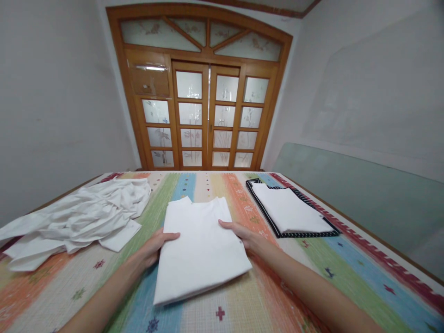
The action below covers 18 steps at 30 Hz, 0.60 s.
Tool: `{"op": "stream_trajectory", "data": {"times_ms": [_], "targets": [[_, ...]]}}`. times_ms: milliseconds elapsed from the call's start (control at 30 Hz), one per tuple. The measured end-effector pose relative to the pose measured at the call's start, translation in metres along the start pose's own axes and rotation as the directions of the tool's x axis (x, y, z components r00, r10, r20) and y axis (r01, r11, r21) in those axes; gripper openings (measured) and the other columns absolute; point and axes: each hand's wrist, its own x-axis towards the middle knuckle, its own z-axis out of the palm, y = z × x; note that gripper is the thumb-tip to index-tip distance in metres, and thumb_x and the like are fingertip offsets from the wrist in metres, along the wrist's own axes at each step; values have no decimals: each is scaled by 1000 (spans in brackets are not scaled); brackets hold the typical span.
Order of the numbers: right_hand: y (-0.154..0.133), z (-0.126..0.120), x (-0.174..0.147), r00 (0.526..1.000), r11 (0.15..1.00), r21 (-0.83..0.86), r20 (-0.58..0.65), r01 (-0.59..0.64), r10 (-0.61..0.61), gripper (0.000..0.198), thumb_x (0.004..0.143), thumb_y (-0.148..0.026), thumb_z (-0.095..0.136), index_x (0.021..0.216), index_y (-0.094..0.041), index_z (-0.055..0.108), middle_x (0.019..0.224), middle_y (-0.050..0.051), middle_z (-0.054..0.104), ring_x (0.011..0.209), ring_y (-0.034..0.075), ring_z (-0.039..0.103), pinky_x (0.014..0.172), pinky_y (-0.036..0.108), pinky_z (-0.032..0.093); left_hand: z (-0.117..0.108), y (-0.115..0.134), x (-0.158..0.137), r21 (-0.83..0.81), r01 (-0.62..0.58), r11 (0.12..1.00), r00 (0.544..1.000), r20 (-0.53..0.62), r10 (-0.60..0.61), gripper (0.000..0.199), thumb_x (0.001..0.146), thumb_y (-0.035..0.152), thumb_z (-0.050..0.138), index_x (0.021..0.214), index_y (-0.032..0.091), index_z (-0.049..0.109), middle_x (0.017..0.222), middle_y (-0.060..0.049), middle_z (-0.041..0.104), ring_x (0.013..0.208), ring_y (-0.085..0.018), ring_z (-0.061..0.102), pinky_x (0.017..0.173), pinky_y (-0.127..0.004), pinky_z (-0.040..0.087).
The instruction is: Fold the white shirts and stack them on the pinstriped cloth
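Note:
A white folded garment [203, 252], flat and roughly rectangular, is held between my two hands over the middle of the striped cloth. My left hand [157, 246] grips its left edge, thumb on top and fingers hidden beneath. On the opposite edge my right hand [240, 232] pinches it the same way, its thumb lying on the upper face. The near edge of the garment seems slightly raised. To the right lies another folded white garment [291, 208], on top of a black folded cloth with white stripes [274, 224].
A crumpled heap of white fabric [93, 210] lies at the left. The colourful striped cloth [222, 319] covers the surface beneath everything. A pale green panel [347, 175] runs along the right wall. Wooden doors with glass panes [208, 115] stand beyond the far edge.

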Motion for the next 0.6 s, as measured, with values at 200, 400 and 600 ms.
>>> {"op": "stream_trajectory", "data": {"times_ms": [200,400,600], "targets": [[-15,-24,-12,991,990,-67,-53,123,-127,39,90,-31,62,119,-6,60,99,14,75,81,20,73,92,36,53,18,-1,7,-50,-68,996,998,-4,68,60,59,10,79,114,15,56,100,-13,74,73,-24,72,67,-34,60],[-42,-44,-48,982,982,-104,-93,157,-167,35,91,-25,60,120,-6,58,98,15,75,79,20,74,88,37,57,55,5,22,-82,-161,984,986,40,164,68,59,7,78,120,17,51,109,-13,71,78,-23,72,68,-33,59],[-68,-66,-88,912,912,-193,-127,362,-389,49,82,-22,69,128,-16,54,111,13,73,89,26,73,87,46,57,108,14,47,-113,-209,971,975,55,216,71,56,4,76,120,19,49,112,-12,70,85,-23,71,73,-34,59]]}}
